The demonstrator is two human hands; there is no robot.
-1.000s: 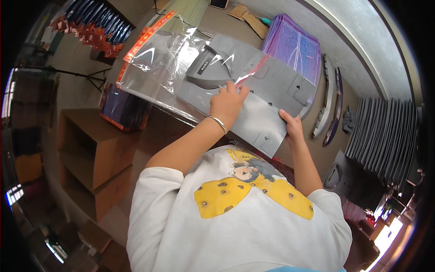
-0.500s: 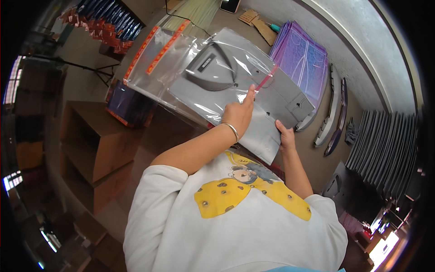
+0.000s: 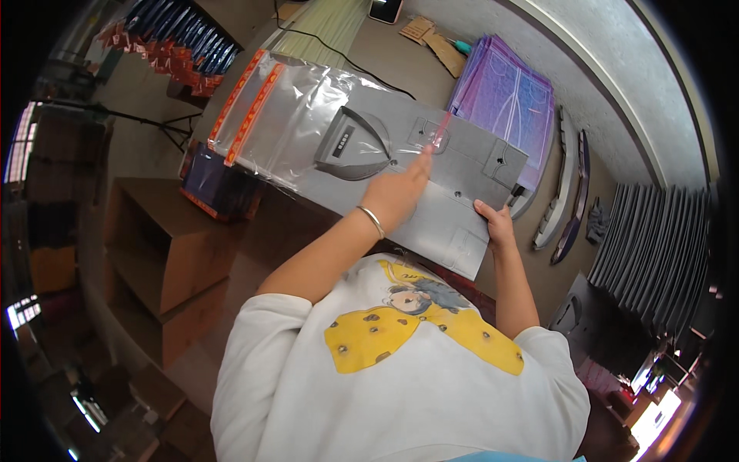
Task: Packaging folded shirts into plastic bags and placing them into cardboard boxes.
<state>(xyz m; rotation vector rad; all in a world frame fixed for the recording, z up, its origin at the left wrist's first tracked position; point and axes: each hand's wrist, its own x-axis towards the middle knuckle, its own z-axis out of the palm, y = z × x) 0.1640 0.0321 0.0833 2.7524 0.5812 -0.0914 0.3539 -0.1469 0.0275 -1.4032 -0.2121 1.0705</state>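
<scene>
Lying flat on the desk (image 3: 400, 58), a folded grey shirt (image 3: 431, 192) was seen partly inside a clear plastic bag (image 3: 308, 131). Its long axis ran from the upper left to the lower right of the head view, with the collar pointed toward the bag's open end at the upper left. Two orange-red adhesive strips (image 3: 246, 104) were set side by side along that open end. The left hand (image 3: 396, 192) was laid on the middle of the shirt, its fingers stretched forward and pressed against a small pinkish-red tag (image 3: 440, 131) near the bag's upper edge; whether the tag was pinched could not be told. The right hand (image 3: 496, 223) was placed at the shirt's lower right edge, its fingers curled onto the fabric. A stack of purple flat packages (image 3: 512, 100) was set just beyond the shirt, and a dark bundle with an orange edge (image 3: 219, 185) was seen under the bag's left end.
</scene>
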